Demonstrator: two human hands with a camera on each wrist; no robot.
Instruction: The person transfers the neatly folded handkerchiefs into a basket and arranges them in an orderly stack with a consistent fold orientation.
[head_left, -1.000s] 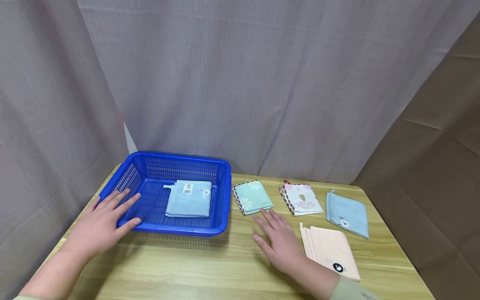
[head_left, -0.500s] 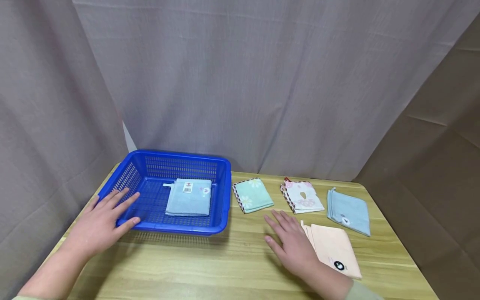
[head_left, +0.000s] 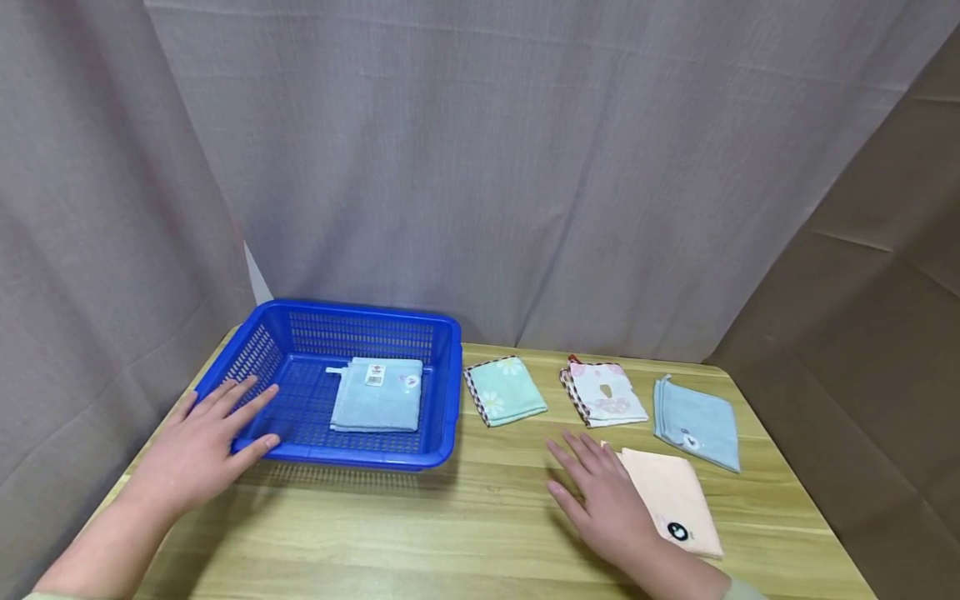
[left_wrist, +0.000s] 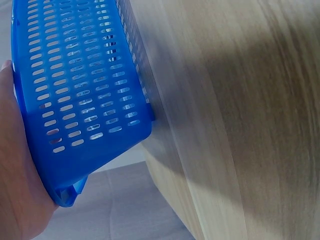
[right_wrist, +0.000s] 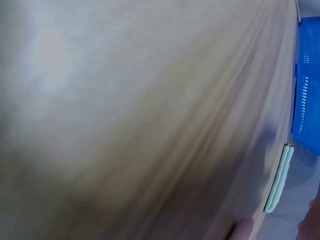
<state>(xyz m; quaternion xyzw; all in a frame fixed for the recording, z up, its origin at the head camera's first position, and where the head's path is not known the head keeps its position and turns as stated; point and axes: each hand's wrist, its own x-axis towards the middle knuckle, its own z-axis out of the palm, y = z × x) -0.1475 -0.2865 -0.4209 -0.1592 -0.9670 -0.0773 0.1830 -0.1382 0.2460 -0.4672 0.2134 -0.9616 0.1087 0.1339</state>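
My left hand [head_left: 198, 454] rests with spread fingers on the near left corner of the blue plastic basket [head_left: 453, 392]; the left wrist view shows it against the basket's rim [left_wrist: 22, 117]. Inside the basket lies a folded light blue towel [head_left: 378, 404] with a white label. My right hand [head_left: 607, 504] holds nothing and hovers with fingers extended beside a folded peach towel [head_left: 675, 496], covering its left edge. Farther back are a folded mint green towel [head_left: 508, 392] with daisies and a white towel [head_left: 611, 396] with pink prints. Another light blue towel [head_left: 697, 421] lies at the right.
The wooden table [head_left: 405, 533] carries all of it. A grey curtain [head_left: 495, 167] hangs behind the table, and a brown panel [head_left: 862, 333] stands along its right side.
My right hand has moved rightward, from near the mint green towel to the left edge of the peach towel. The left hand has stayed on the basket.
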